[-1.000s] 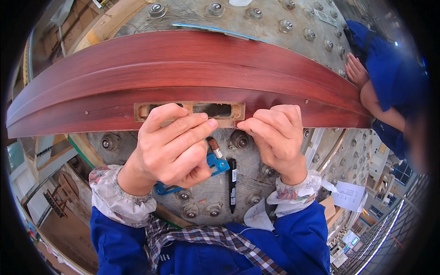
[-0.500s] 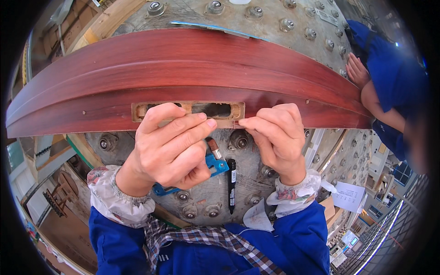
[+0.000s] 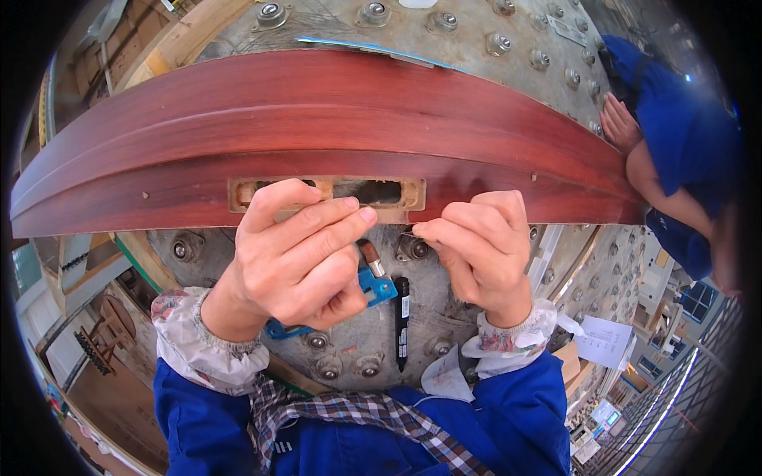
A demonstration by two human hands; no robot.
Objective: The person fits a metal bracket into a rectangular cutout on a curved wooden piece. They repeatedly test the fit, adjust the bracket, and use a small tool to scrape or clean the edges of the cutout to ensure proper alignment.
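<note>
A long dark-red wood-grain panel (image 3: 333, 119) lies across in front of me, with a cut-out slot (image 3: 413, 193) near its close edge. The slot has raw tan walls and dark openings. My left hand (image 3: 290, 258) is at the slot, thumb and fingertips over its near rim, the other fingers curled; whether something is between them is hidden. Just off the panel's near edge, right of the slot, my right hand (image 3: 484, 246) pinches a tiny thin sliver (image 3: 408, 233). Below my hands lie a blue tool with a brown-and-metal end (image 3: 379, 285) and a black marker (image 3: 402, 325).
The metal table (image 3: 317, 274) carries several ball rollers (image 3: 447, 21). At the far right, a person in blue (image 3: 683, 119) rests a hand (image 3: 619, 123) by the panel's end. A written paper sheet (image 3: 603, 341) lies at right. Wooden parts (image 3: 103, 317) stand at left.
My right hand has drawn slightly back and down from the panel's edge, with the thin sliver now apart from it. My left hand stays nearly still.
</note>
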